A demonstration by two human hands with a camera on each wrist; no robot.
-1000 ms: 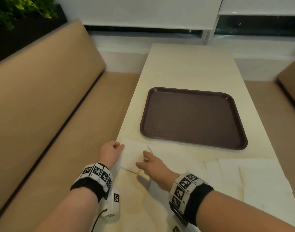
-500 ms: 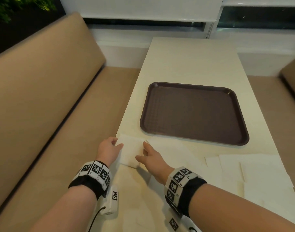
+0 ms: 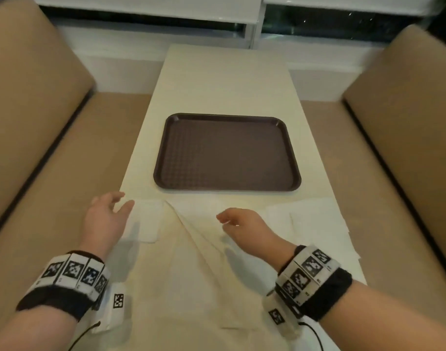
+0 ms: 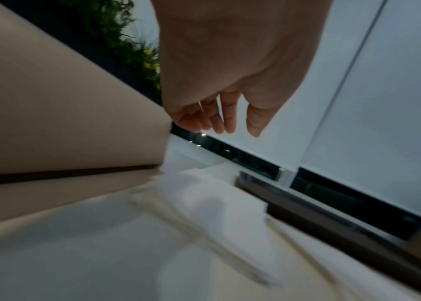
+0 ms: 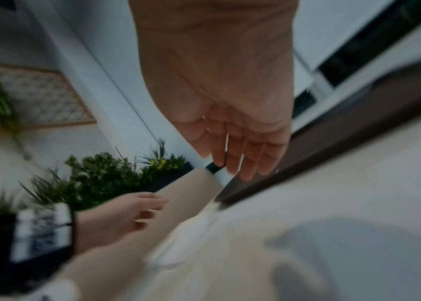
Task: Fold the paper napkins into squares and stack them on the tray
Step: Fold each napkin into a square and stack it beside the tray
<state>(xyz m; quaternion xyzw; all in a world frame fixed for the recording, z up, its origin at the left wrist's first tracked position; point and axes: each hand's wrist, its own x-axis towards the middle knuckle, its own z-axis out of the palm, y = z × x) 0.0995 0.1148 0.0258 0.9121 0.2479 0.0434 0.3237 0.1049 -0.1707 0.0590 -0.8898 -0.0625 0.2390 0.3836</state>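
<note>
Both hands have lifted off the folded napkin, which lies on the desk just before the tray's near left corner. Left hand hovers beside it, fingers loosely spread and holding nothing; right hand hangs relaxed over unfolded napkins fanned across the near edge. Brown tray sits bare mid-desk, tan benches flanking it.

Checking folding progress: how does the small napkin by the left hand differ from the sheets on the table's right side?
The folded napkin is a small compact rectangle; the unfolded napkins are larger, spread and overlapping. The folded one lies beside the left hand; the others lie beyond the right hand. Both are white and off the tray.
</note>
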